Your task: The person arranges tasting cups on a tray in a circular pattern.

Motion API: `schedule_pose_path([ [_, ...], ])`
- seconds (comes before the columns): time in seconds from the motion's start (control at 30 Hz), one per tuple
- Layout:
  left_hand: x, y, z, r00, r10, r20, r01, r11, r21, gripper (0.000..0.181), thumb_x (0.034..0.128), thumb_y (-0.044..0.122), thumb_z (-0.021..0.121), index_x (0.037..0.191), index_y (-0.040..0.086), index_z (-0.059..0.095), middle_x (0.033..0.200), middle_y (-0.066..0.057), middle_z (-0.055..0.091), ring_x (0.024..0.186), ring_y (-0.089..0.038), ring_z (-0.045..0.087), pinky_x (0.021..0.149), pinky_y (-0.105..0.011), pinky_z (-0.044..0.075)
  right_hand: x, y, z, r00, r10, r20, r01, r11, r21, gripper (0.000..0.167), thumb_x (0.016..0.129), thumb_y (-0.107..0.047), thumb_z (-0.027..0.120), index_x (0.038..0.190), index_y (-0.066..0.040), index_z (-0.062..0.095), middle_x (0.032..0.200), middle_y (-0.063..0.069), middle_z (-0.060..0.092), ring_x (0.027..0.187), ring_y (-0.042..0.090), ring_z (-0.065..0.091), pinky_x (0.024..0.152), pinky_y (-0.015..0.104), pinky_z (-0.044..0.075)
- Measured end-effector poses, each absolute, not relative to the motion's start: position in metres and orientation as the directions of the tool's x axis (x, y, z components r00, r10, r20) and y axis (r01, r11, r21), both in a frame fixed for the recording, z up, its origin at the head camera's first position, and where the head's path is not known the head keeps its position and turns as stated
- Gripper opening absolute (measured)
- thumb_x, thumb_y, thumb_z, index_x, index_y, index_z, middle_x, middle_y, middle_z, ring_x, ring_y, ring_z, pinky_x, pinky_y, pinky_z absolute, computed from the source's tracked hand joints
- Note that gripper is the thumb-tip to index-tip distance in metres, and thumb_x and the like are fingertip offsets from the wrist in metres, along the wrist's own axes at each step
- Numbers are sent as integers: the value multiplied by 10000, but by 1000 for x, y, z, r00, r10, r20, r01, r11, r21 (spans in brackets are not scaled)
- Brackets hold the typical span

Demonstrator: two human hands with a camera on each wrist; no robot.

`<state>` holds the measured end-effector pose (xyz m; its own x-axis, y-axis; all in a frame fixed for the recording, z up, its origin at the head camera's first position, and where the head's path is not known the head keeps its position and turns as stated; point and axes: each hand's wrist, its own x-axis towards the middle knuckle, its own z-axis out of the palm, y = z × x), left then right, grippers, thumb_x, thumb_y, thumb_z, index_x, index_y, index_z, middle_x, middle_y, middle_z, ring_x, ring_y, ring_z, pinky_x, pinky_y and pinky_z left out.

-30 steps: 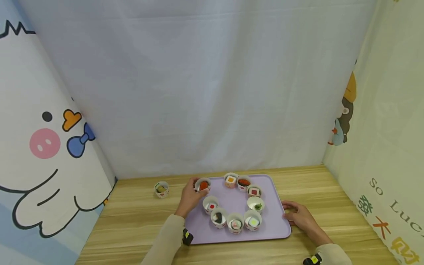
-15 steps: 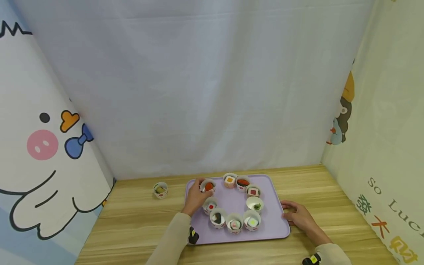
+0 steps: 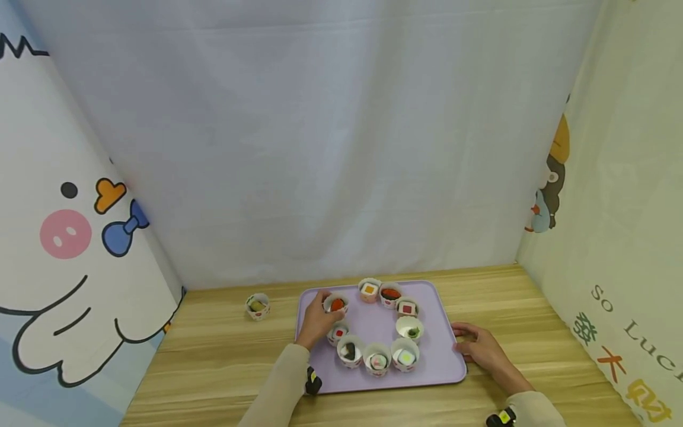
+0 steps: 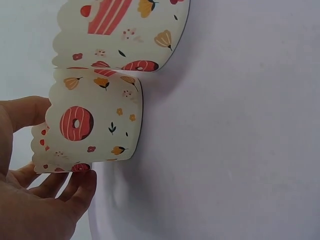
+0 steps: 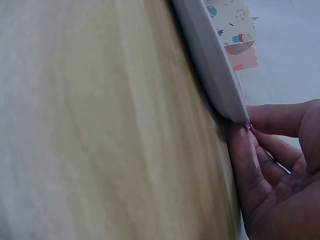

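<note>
At the tray's back left corner, my left hand [image 3: 318, 320] grips a paper baking cup [image 3: 335, 303] holding a red-orange topped sushi piece. Seen from the left wrist, thumb and fingers lie round that scalloped cup [image 4: 42, 150], partly hidden behind a donut-printed cup [image 4: 112, 107]. Whether its base rests on the tray is hidden. My right hand [image 3: 482, 351] pinches the right rim of the lilac tray [image 3: 440, 356]; the right wrist view shows its fingertips [image 5: 242, 140] against the tray's edge [image 5: 215, 80].
Several filled paper cups form a ring on the tray, among them a black-and-white one [image 3: 350, 351] and one with green [image 3: 409, 329]. Another cup [image 3: 258, 306] stands on the wooden table [image 3: 213, 356] left of the tray. A pale curtain [image 3: 341, 148] closes off the back.
My left hand has moved right and slightly nearer with the red-orange cup, from over the tray's left corner to beside the ring. My right hand stays at the tray's rim.
</note>
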<state>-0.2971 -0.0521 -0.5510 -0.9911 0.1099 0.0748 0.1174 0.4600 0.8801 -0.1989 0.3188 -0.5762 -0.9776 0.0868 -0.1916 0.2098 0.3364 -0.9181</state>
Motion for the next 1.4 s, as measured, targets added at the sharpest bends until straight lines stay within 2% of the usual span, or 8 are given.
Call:
schedule_pose_path([
  [0.2, -297, -53, -551, -993, 110, 51, 96, 459, 883, 547, 819, 157, 753, 1290, -4, 526, 1168, -190, 650, 1021, -291, 625, 875, -444, 538, -199, 319, -576, -980, 83, -183, 200, 333, -922, 567, 823, 20, 665, 1362, 77, 498, 1278, 285, 561, 877, 147, 641, 675, 318, 594],
  [0.57, -298, -55, -553, -992, 124, 6, 69, 510, 857, 618, 815, 214, 780, 1322, -23, 518, 1182, -193, 636, 983, -265, 605, 832, -411, 535, -199, 318, -575, -979, 87, -184, 202, 337, -920, 568, 827, 22, 668, 1365, 76, 496, 1283, 290, 556, 875, 155, 648, 677, 323, 598],
  [0.9, -298, -56, -557, -991, 135, -6, 64, 510, 858, 693, 828, 213, 775, 1401, -21, 463, 1292, -228, 586, 1100, -337, 600, 934, -478, 524, -199, 318, -575, -977, 94, -191, 212, 352, -911, 565, 824, 13, 668, 1364, 61, 508, 1277, 272, 567, 873, 155, 642, 673, 322, 593],
  [1.2, -298, -61, -552, -995, 99, 22, 67, 483, 873, 645, 830, 154, 765, 1375, -33, 475, 1331, -243, 560, 1211, -405, 555, 1017, -518, 486, -198, 317, -575, -977, 92, -190, 210, 353, -912, 563, 828, 12, 667, 1365, 63, 506, 1278, 276, 563, 870, 160, 646, 670, 323, 595],
  [1.4, -295, -64, -544, -994, 107, 33, 77, 439, 895, 642, 845, 159, 745, 1383, -46, 459, 1378, -228, 534, 1258, -403, 521, 1048, -517, 466, -198, 317, -574, -979, 91, -183, 204, 357, -912, 560, 828, 15, 665, 1362, 67, 505, 1278, 283, 562, 863, 151, 639, 659, 317, 591],
])
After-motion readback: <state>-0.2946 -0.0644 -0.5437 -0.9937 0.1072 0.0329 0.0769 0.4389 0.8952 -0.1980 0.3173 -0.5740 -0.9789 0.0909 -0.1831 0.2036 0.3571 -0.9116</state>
